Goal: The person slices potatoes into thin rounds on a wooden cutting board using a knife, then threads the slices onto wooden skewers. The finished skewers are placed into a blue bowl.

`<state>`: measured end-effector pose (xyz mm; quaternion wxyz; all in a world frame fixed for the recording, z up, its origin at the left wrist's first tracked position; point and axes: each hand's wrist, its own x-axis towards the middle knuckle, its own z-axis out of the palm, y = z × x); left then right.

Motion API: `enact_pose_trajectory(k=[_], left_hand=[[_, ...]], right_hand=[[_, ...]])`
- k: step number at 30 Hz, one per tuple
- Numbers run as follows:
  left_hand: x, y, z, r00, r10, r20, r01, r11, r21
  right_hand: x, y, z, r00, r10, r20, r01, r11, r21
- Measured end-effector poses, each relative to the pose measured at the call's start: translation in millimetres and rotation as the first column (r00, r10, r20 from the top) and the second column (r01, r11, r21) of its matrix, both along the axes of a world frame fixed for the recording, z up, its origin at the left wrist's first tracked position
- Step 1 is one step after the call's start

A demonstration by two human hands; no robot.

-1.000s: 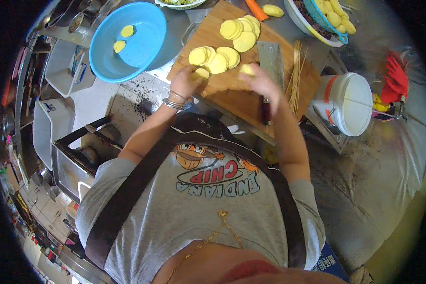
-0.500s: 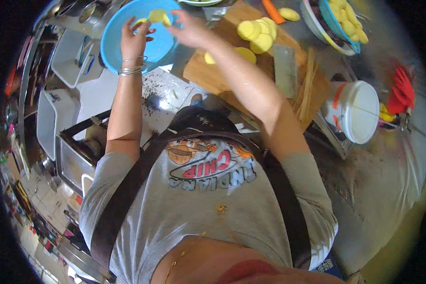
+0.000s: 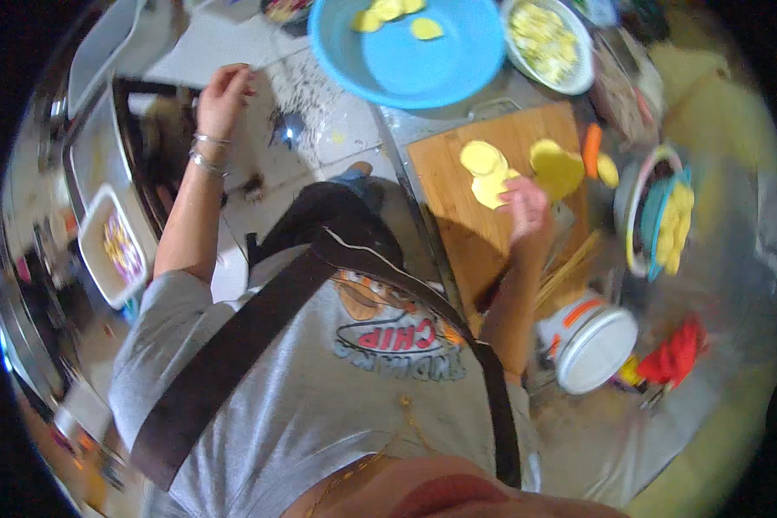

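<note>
My left hand (image 3: pixel 224 97), with bangles at the wrist, is raised over the floor at the left; its fingers are loosely bent and hold nothing I can see. My right hand (image 3: pixel 529 211) is over the wooden cutting board (image 3: pixel 445 160), fingertips bent together at the edge of a few round yellow potato slices (image 3: pixel 489 190). Another pile of potato slices (image 3: pixel 558 170) lies farther right on the board. Partly covered by my right hand is a cleaver (image 3: pixel 564 223). Beyond the board a blue basin (image 3: pixel 406 82) holds several potato slices.
A white bowl of chopped yellow-green food (image 3: pixel 570 78) stands beside the basin. Right of the board lie a carrot (image 3: pixel 591 148) and a bowl with a blue basket (image 3: pixel 653 237) of peeled potatoes. A lidded white bucket (image 3: pixel 597 345) and red gloves (image 3: pixel 675 352) are nearer.
Both hands have left the blue basin: the left has swung out to the left, and the right has come back to the slices on the board. The whole view has turned to the right.
</note>
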<state>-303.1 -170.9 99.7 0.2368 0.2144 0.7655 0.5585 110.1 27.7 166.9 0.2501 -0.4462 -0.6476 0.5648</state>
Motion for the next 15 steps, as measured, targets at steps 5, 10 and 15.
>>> enact_pose_trajectory(k=[5,10,15], left_hand=[[77.0,-121.7,-110.1,0.906,-0.122,0.406,0.279,0.892,-0.355],[106.7,-248.0,-190.2,0.898,-0.092,0.429,0.403,0.561,-0.723],[75.1,-285.4,-286.2,0.818,-0.04,0.574,0.568,0.215,-0.795]], right_hand=[[-84.6,-83.7,-88.6,0.872,0.448,-0.197,-0.481,0.709,-0.516],[-139.6,-160.1,-259.8,0.843,0.535,-0.061,-0.437,0.613,-0.658],[-170.1,-189.8,-426.5,0.69,0.492,0.532,-0.112,0.798,-0.593]])
